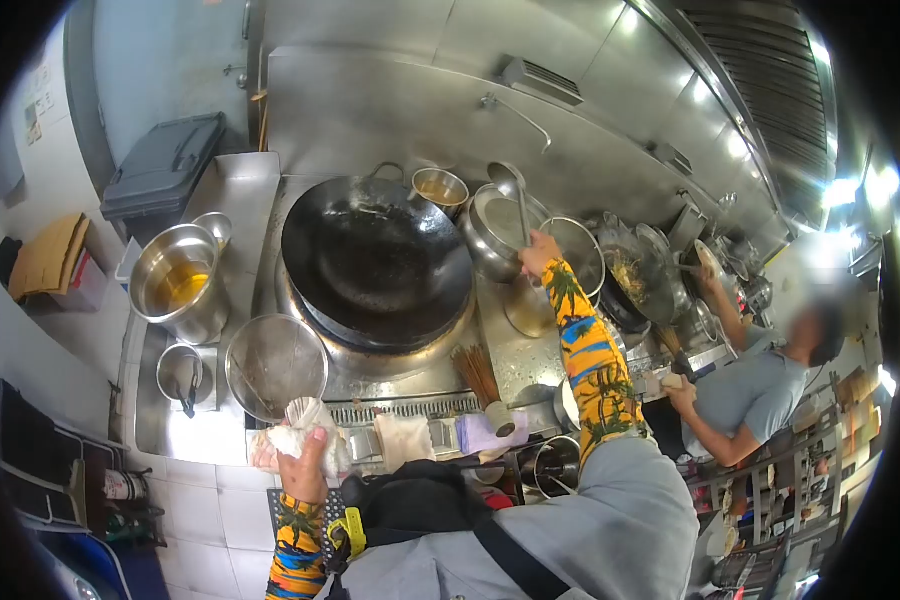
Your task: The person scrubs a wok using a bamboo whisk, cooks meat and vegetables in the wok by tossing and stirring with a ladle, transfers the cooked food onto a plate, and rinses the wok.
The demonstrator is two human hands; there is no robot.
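Observation:
My right hand is closed around the handle of a metal ladle. The ladle's bowl is raised over a steel pot with a strainer-like round top. In my left hand is a bunched white cloth, held at the counter's front edge. Between and beyond my hands a large black wok sits on the stove; its inside looks dark and shiny. Close to my left hand, a round mesh strainer lies over the counter. A bamboo brush rests by the front of the stove.
At left stand a tall steel pot of yellowish liquid and a small pot. A small metal bowl sits behind the wok. Folded cloths line the front edge. To the right, a co-worker handles another wok holding food.

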